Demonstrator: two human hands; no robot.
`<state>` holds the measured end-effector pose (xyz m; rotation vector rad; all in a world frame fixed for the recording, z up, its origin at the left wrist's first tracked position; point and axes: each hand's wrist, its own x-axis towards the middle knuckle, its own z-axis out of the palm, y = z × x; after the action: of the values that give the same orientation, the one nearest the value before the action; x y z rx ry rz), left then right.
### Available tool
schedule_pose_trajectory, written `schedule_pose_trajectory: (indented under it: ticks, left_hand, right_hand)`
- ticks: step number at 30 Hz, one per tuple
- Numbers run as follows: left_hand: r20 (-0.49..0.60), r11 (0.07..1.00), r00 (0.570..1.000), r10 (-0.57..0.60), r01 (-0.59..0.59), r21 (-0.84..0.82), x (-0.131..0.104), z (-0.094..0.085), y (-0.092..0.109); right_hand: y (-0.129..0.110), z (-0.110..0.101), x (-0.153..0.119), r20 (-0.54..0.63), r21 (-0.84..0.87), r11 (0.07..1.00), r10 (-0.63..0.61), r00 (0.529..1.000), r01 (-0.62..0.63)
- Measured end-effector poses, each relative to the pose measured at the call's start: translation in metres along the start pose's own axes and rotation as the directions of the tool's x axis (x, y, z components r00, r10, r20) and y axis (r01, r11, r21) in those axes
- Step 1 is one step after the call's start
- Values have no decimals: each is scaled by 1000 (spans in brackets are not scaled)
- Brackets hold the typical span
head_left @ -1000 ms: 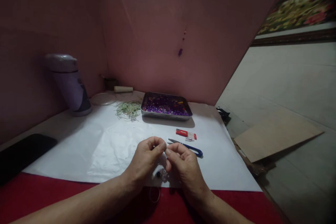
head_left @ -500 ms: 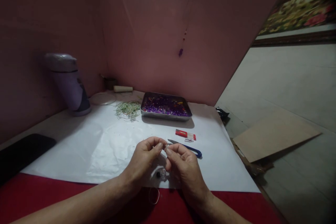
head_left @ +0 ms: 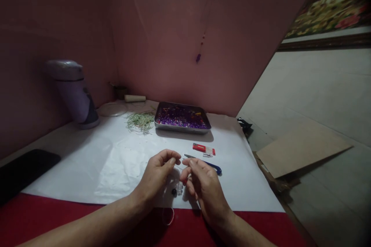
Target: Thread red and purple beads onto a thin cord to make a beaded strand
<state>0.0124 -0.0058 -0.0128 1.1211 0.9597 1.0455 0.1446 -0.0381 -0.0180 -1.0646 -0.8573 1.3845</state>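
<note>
My left hand (head_left: 159, 168) is closed, thumb and forefinger pinched on a thin pale thread. Close by on the right, my right hand (head_left: 204, 179) also pinches with thumb and forefinger; a fine strand of the thread seems to run between the two hands. Just below the fingertips hang or lie a cluster of clear beads (head_left: 179, 188) and a black bead (head_left: 174, 192); which of the two I cannot tell. A loop of the thread (head_left: 173, 218) droops over the red cloth. Blue-handled scissors or snips (head_left: 216, 169) lie partly behind my right hand.
A metal tray (head_left: 182, 128) of purple beads stands at the back, beside a tangle of greenish threads (head_left: 140, 122). A red-and-clear packet (head_left: 203, 149) lies right of centre. At left are a purple tumbler (head_left: 75, 96) and a black flat object (head_left: 31, 166).
My fingertips, which met half a second ago, have drawn slightly apart. The right fingers have opened out a little below the pinch, and the bead cluster shows more clearly.
</note>
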Motion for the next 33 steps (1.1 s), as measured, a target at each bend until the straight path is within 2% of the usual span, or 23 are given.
schedule_pose_trajectory:
  ticks: [4,8,11,14,17,19,22,27,33]
  left_hand:
    - [-51,985,996,79,-70,157,7,-6,3]
    - [-45,907,986,162,-131,401,18,-16,7]
    - [12,764,977,215,-175,621,24,-24,7]
    - [132,547,958,256,-256,797,27,-29,5]
    - [240,355,936,258,-323,877,29,-31,1]
    - [271,302,930,251,-340,891,31,-31,-3]
    - [321,274,915,246,-383,882,32,-33,-7]
    - [388,234,872,297,-461,856,29,-34,-10]
    - [257,414,923,286,-361,836,25,-31,-5]
  right_hand:
    - [-2,-1,-1,-24,39,999,-6,1000,7]
    - [-6,-3,-2,-42,51,999,6,999,-4]
    - [-7,-5,1,-72,35,999,-14,997,16]
    - [-8,-10,6,-81,-12,999,-44,996,43]
    - [-9,-14,11,-106,-115,992,-68,992,55]
    - [-11,-17,13,-136,-183,981,-90,987,64]
    - [-15,-21,15,-183,-209,974,-121,976,82]
    - [-20,-26,18,-235,-128,983,-161,958,134]
    - [-17,-29,20,-253,-82,983,-180,950,165]
